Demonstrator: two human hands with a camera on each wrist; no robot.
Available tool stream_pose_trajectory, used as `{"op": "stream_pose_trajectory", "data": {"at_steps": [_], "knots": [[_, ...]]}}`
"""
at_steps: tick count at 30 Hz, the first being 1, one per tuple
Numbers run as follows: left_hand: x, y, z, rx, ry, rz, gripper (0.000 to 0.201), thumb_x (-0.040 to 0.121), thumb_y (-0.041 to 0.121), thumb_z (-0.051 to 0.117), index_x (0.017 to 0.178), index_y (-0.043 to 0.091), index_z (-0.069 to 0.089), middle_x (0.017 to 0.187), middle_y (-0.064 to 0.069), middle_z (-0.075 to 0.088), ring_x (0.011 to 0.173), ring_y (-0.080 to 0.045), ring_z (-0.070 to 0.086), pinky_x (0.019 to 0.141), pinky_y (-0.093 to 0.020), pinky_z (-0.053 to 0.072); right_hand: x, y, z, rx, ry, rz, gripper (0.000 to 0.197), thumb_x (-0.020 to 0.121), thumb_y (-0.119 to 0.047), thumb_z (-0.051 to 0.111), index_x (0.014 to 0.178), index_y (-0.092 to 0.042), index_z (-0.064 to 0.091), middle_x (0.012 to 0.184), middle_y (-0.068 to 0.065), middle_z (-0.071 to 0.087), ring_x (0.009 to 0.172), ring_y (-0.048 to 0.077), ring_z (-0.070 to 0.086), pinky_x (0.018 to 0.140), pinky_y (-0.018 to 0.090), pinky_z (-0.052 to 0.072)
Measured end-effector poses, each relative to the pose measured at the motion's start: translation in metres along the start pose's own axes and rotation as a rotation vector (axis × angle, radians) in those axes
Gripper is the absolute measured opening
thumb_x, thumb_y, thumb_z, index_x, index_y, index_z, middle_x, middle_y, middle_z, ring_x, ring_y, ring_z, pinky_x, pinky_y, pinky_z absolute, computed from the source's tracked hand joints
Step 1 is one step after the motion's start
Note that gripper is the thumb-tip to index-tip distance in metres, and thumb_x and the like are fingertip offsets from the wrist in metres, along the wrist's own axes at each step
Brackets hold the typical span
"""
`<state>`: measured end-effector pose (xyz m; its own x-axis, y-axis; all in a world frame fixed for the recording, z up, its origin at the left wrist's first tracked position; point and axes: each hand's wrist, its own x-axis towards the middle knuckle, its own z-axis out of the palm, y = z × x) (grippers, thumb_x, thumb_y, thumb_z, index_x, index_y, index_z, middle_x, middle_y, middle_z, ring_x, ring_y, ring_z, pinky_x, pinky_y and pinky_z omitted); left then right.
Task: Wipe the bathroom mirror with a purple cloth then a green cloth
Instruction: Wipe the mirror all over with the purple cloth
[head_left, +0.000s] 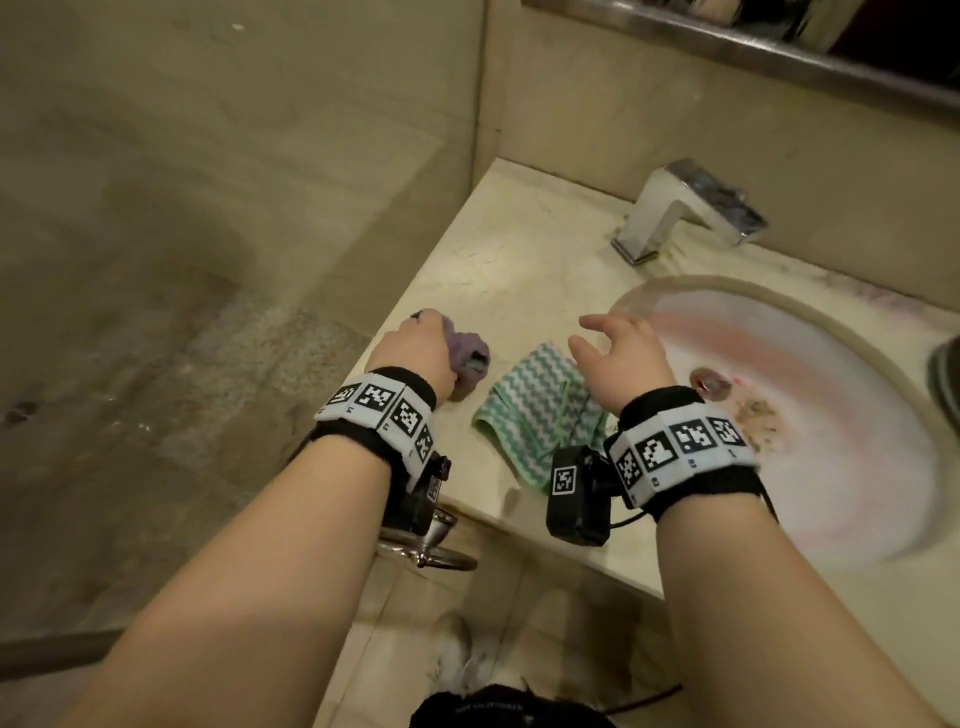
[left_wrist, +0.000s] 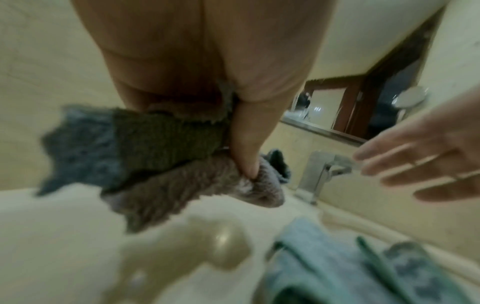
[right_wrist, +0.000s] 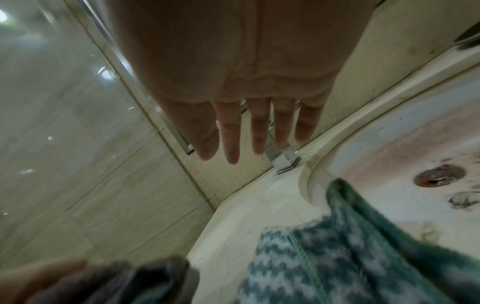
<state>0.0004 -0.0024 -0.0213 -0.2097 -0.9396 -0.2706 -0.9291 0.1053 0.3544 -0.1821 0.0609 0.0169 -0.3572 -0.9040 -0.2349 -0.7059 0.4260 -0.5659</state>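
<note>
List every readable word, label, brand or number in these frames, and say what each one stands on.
None can be read.
Left wrist band: black-and-white square code tags with tiny digits beneath, too small to read.
Right wrist band: the same, tiny digits unreadable.
Black camera box at the right wrist: one code tag, no words.
Chrome square faucet, green-and-white zigzag cloth, purple cloth: no visible lettering.

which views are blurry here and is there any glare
Head view: mostly sharp at the centre, smeared toward the sink edge on the right. Left wrist view: heavy blur on the purple cloth the left hand grips and on the right hand. Right wrist view: open right hand fairly sharp, green cloth soft, bright glare spots on the glossy wall.
</note>
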Motion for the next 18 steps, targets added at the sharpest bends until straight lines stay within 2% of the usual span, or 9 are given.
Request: {"op": "stream_pose_trajectory", "data": {"at_steps": [3,5,6,8,11,14,16,18], "knots": [[-0.006,0.029,-0.014,-0.099,0.03,0.202,0.053,0.085,0.02,0.065,0.13,0.013,0.038,0.124,-0.014,0.049,0.108,-0.033,0.053,0.087,-0.038,0.045,-0.004,0.006,-0.01,0.142,-0.063,-0.03,0.039,0.096,-0.033,0.046,0.127,-0.012,0.053,0.119,0.007,0.061,0.108,0.02,0.058,0.095,0.031,0.042],[-0.013,0.055,-0.02,-0.155,0.065,0.346,0.058,0.082,0.018,0.068,0.132,0.019,0.038,0.125,-0.012,0.049,0.11,-0.031,0.052,0.09,-0.038,0.044,-0.012,0.011,-0.018,0.313,-0.146,-0.001,0.04,0.096,-0.037,0.044,0.121,-0.008,0.056,0.1,0.005,0.066,0.089,0.019,0.064,0.089,0.035,0.049],[-0.017,0.068,-0.021,-0.181,0.082,0.411,0.06,0.08,0.016,0.069,0.132,0.021,0.039,0.124,-0.011,0.049,0.111,-0.03,0.051,0.092,-0.037,0.043,-0.017,0.014,-0.024,0.398,-0.173,0.022,0.04,0.096,-0.039,0.043,0.118,-0.009,0.056,0.095,0.004,0.066,0.085,0.018,0.064,0.087,0.035,0.049],[-0.022,0.094,-0.019,-0.212,0.101,0.532,0.062,0.077,0.013,0.069,0.132,0.022,0.042,0.12,-0.011,0.05,0.11,-0.03,0.05,0.093,-0.036,0.041,-0.026,0.024,-0.039,0.506,-0.17,0.053,0.04,0.096,-0.043,0.04,0.118,-0.013,0.055,0.092,0.002,0.065,0.085,0.017,0.064,0.082,0.032,0.049],[-0.029,0.133,-0.01,-0.213,0.081,0.691,0.064,0.075,0.011,0.07,0.134,0.02,0.044,0.118,-0.009,0.05,0.113,-0.026,0.047,0.096,-0.03,0.037,-0.034,0.046,-0.065,0.64,-0.136,0.097,0.044,0.096,-0.045,0.04,0.123,-0.014,0.052,0.098,0.001,0.063,0.086,0.016,0.064,0.081,0.03,0.048],[-0.041,0.172,0.001,-0.233,0.034,0.817,0.072,0.075,0.013,0.071,0.14,0.015,0.039,0.123,-0.011,0.049,0.118,-0.025,0.044,0.102,-0.03,0.034,-0.044,0.069,-0.087,0.939,-0.086,0.134,0.041,0.094,-0.041,0.045,0.122,-0.011,0.052,0.102,0.005,0.063,0.074,0.013,0.066,0.07,0.025,0.051],[-0.049,0.195,0.006,-0.27,0.002,0.852,0.083,0.071,0.028,0.073,0.142,0.014,0.034,0.129,-0.01,0.048,0.122,-0.024,0.043,0.105,-0.036,0.034,-0.051,0.085,-0.103,1.176,-0.05,0.111,0.034,0.097,-0.03,0.045,0.118,-0.005,0.053,0.092,0.008,0.064,0.059,0.009,0.064,0.058,0.021,0.051],[-0.056,0.215,0.012,-0.365,-0.025,0.878,0.088,0.061,0.047,0.068,0.138,0.023,0.034,0.127,-0.003,0.052,0.119,-0.019,0.049,0.1,-0.04,0.042,-0.057,0.105,-0.12,1.351,-0.005,0.103,0.024,0.099,-0.017,0.041,0.113,-0.004,0.055,0.091,0.01,0.065,0.064,0.012,0.067,0.056,0.022,0.054]]}}
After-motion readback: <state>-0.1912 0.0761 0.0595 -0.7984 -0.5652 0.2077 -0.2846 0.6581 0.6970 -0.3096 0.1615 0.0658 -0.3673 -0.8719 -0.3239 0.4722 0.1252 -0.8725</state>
